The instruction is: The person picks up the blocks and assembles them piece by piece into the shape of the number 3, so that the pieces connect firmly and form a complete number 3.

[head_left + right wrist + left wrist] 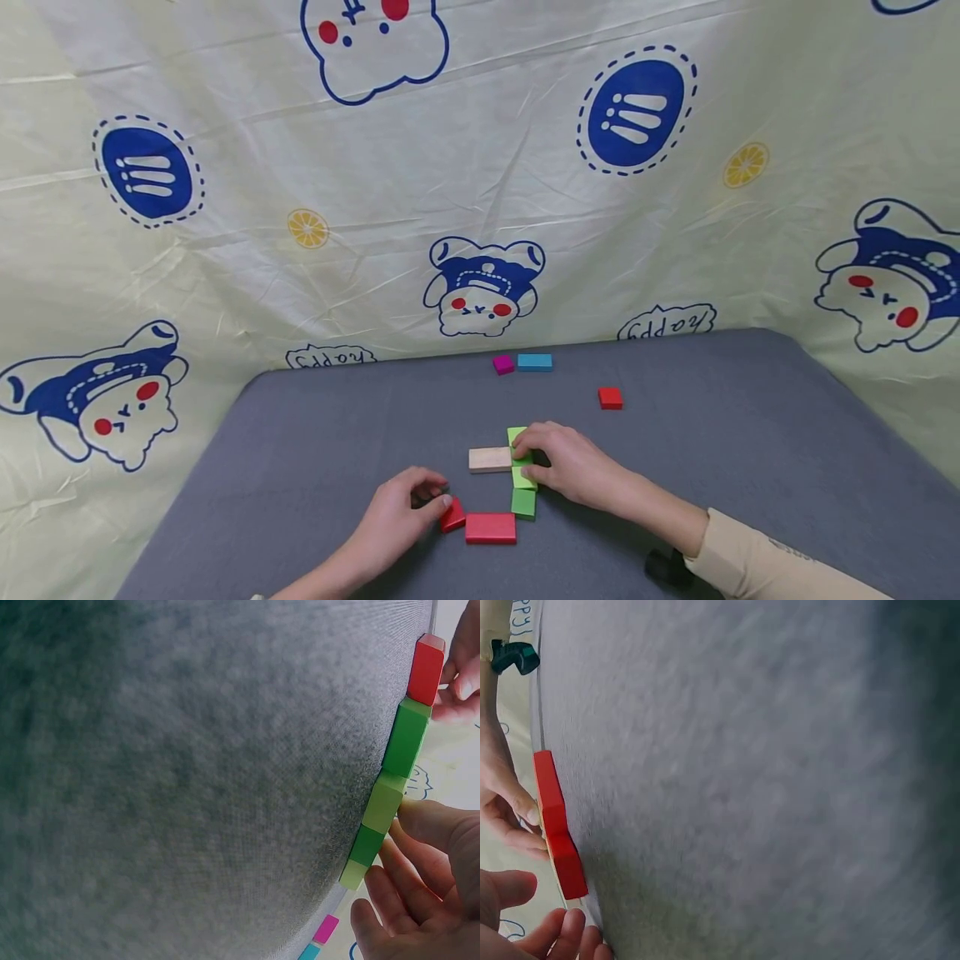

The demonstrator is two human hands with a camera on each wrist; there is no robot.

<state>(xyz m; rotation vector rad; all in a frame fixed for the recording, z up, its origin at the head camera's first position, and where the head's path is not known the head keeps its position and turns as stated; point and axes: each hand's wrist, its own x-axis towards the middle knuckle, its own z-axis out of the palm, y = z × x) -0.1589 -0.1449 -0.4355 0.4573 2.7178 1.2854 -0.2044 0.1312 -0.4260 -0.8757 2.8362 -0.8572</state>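
In the head view my left hand (397,518) is at a small red block (453,516), thumb tip at its edge; the left wrist view shows thumb and fingers apart beside the red blocks (570,871). Right of it lies a longer red block (491,528). A column of green blocks runs up from there: a darker green one (523,503), a light green one (523,477) and more above. My right hand (573,467) touches the column's upper part with thumb and fingertips, partly covering it. A pale wooden block (489,460) extends left from the column.
Toward the far table edge lie a magenta block (503,364) and a blue block (535,362). A separate red block (611,398) is right of them on the grey tabletop (360,425). A printed white cloth (375,183) hangs behind the table.
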